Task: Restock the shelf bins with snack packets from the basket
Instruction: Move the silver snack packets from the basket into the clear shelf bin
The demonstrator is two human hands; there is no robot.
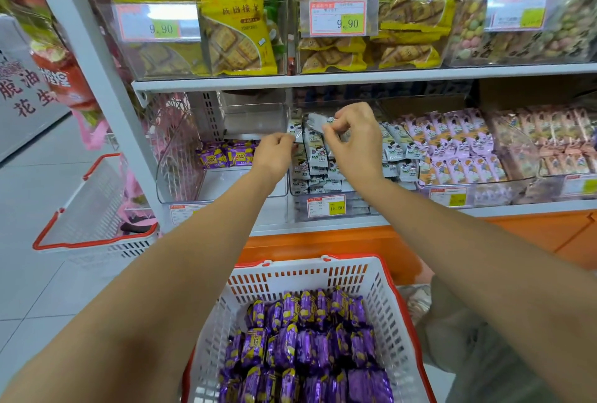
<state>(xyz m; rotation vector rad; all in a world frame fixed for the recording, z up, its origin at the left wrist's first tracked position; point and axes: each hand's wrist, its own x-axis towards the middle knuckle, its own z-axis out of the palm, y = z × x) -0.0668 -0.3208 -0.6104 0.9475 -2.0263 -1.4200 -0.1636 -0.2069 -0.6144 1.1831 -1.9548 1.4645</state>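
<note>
A white basket with red rim (392,302) sits low in front of me, holding several purple snack packets (307,338). Both arms reach to the lower shelf. My left hand (274,152) pinches the edge of a grey-white packet (295,131) at the left side of the middle clear bin (326,205). My right hand (353,136) grips another grey-white packet (318,121) above the same bin, which is full of such packets. The left clear bin (181,163) holds only a few purple packets (227,154) at its back.
A second white basket with red rim (93,209) stands on the floor at left. Bins of lilac and pink packets (458,144) fill the shelf to the right. The upper shelf carries bins of yellow biscuit bags (235,21). An orange base panel (323,244) runs below the shelf.
</note>
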